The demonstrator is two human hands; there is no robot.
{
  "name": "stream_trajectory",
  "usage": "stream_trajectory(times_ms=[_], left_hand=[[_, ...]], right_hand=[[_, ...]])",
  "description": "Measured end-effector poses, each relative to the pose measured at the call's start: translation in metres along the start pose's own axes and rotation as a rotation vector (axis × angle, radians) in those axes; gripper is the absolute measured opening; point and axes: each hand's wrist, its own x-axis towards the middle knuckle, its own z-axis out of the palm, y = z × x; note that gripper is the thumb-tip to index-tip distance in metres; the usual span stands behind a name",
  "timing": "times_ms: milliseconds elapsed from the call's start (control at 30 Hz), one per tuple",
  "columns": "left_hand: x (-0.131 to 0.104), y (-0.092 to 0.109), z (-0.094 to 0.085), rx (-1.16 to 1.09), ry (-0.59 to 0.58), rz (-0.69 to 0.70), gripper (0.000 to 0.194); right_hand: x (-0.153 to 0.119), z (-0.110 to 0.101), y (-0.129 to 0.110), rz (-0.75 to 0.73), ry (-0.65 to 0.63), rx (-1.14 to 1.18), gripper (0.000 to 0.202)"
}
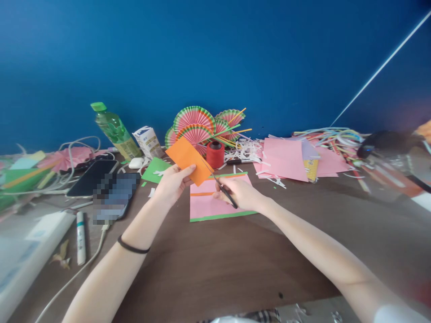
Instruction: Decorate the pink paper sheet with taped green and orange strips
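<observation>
Pinched between the thumb and fingers of my left hand (175, 181) is a sheet of orange paper (190, 159), held up at a slant above the table. My right hand (237, 193) grips dark-handled scissors (229, 197), whose blades lie along the paper's right edge. Beneath my hands a pink sheet (208, 206) rests flat, with green strips on its edges and an orange strip across it. A red spool of thread (215, 154) stands just behind the orange paper. To the left, a green paper piece (156, 169) lies near my left hand.
Pleated paper fans (193, 121) stand against the blue wall. A green bottle (116, 132), a carton (148, 141), phones (92, 177) and a marker (81, 237) are on the left. Pink sheets (283, 157), white paper scraps (244, 150) and coloured strips (336, 137) lie at right.
</observation>
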Motion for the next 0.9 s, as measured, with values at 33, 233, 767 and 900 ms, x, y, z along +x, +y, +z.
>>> stream_trajectory(times_ms=[33,233,767,900], left_hand=[[0.0000,-0.0002,-0.0002,0.004,0.000,0.003,0.015],[-0.0004,-0.0006,-0.0004,0.034,0.007,0.017,0.021],[-0.0015,-0.0002,0.0002,0.000,0.011,0.020,0.020],[-0.0012,0.0001,-0.0006,-0.011,0.012,0.016,0.019]], right_hand=[[0.0001,-0.0002,-0.0002,0.001,-0.001,0.005,0.031],[0.0006,-0.0018,-0.0022,0.025,-0.001,0.019,0.033],[0.0010,-0.0005,0.0017,0.031,0.035,0.038,0.031],[0.0014,-0.0009,0.0013,0.025,0.043,0.042,0.031]])
